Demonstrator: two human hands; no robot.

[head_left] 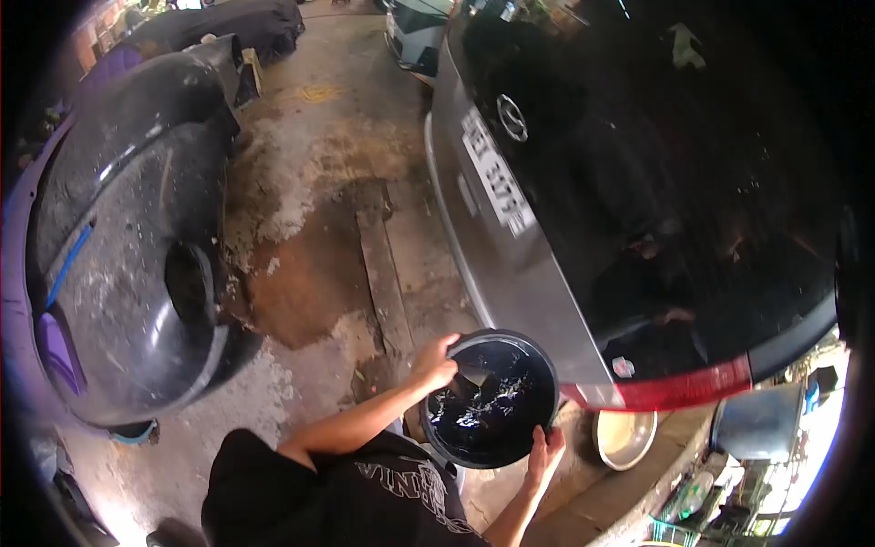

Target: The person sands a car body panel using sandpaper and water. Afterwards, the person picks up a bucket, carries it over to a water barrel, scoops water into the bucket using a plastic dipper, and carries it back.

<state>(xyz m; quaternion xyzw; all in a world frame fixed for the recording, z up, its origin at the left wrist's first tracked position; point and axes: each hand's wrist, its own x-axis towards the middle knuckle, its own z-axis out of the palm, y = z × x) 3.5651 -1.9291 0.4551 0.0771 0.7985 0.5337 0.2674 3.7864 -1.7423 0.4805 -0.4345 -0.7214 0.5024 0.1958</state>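
Note:
A round black bucket (497, 452) with rippling, glinting water inside is held in front of my body, close to the rear corner of a grey car (533, 301). My left hand (437, 364) grips its rim on the upper left side. On the lower right, my right hand (545, 450) is closed round the rim, thumb up. The fingers under the bucket are hidden. A paler patch (472, 374) shows in the water near my left hand; I cannot tell whether it is an object or a reflection.
To my left stands a large dark moulded plastic piece (118, 273) with a purple edge. A metal basin (625, 438) sits on the ground below the red tail light (674, 395). A blue drum (761, 424) is at the right. The concrete floor (319, 201) is stained.

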